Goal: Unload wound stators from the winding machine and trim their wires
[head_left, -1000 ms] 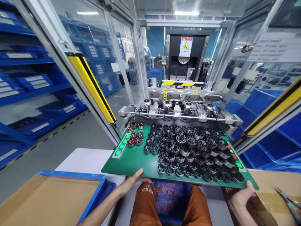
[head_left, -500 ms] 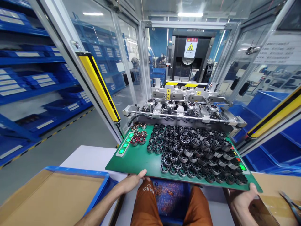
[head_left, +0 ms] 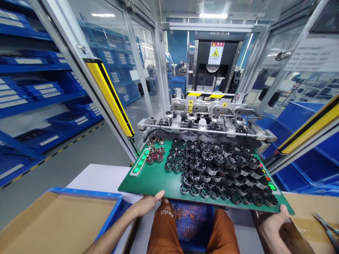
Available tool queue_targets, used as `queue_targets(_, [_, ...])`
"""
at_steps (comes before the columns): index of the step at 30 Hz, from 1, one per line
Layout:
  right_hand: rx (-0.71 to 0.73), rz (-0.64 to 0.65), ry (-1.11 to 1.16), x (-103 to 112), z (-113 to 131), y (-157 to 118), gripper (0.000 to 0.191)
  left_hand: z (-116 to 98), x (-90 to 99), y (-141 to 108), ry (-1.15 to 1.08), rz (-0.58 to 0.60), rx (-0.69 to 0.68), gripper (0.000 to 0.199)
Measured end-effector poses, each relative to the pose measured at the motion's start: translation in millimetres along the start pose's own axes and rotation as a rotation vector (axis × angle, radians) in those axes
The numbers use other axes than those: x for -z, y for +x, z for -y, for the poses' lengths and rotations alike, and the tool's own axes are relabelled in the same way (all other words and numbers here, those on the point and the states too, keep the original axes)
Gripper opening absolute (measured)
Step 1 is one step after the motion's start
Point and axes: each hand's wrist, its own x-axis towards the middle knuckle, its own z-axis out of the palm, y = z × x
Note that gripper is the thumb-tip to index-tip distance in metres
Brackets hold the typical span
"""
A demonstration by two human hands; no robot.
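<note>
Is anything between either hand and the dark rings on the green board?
Nothing visible. Only bare green board lies between the left hand, at its near edge, and the dark rings; likewise from the right hand, at the near right corner.

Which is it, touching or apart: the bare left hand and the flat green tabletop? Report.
Touching: the head view shows the left hand with its thumb on the front edge of the green tabletop.

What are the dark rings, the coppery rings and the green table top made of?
Dark rings: probably metal with black plastic parts; their sides shine grey, their toothed tops look black.
Coppery rings: probably metal with copper wire; they gleam orange, some with red parts.
Green table top: smooth with a soft sheen, maybe plastic or rubber; I can't tell which.
</note>
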Motion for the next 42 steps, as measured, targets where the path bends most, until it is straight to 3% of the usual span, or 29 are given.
queue_targets(12, [0.026,0.022,-0.031,0.8,-0.5,-1.3,0.073,-7.1,3.3,-4.0,0.059,-0.016,0.022,0.129])
queue_targets(23, [-0.005,-0.056,-0.021,1.1,1.3,-1.1,0.064,-14.7,3.8,-6.6,0.077,-0.034,0.05,0.129])
queue_targets(29, [0.01,-0.01,-0.066,0.9,-0.5,-3.7,0.075,-19.9,3.8,-8.3,0.087,-0.023,0.05,0.132])
queue_targets(42, [0.016,-0.007,-0.046,2.3,-0.6,-1.6,0.074,-19.8,4.6,-7.0,0.084,-0.031,0.064,0.134])
